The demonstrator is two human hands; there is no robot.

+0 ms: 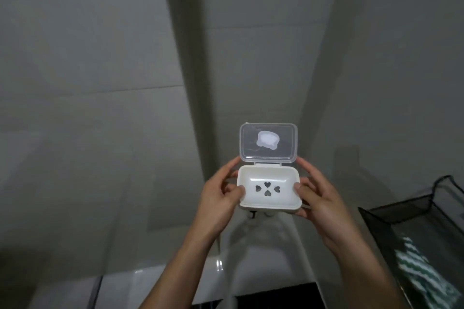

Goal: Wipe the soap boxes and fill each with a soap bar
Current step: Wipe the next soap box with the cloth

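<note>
White soap box (269, 189), empty, clear lid (268, 142) hinged upward, held level before a grey wall. Left hand (221, 198) and right hand (316, 199) clasp its short ends; its long axis runs between them.

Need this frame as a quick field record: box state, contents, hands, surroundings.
box: white soap box, held up in front of a grey tiled wall
lid: clear, hinged at the far edge, open and upright
contents: no soap bar; insert with four heart-shaped holes
left hand: grip on the box's left side
right hand: grip on the box's right side
lower right: dark mesh basket
</note>
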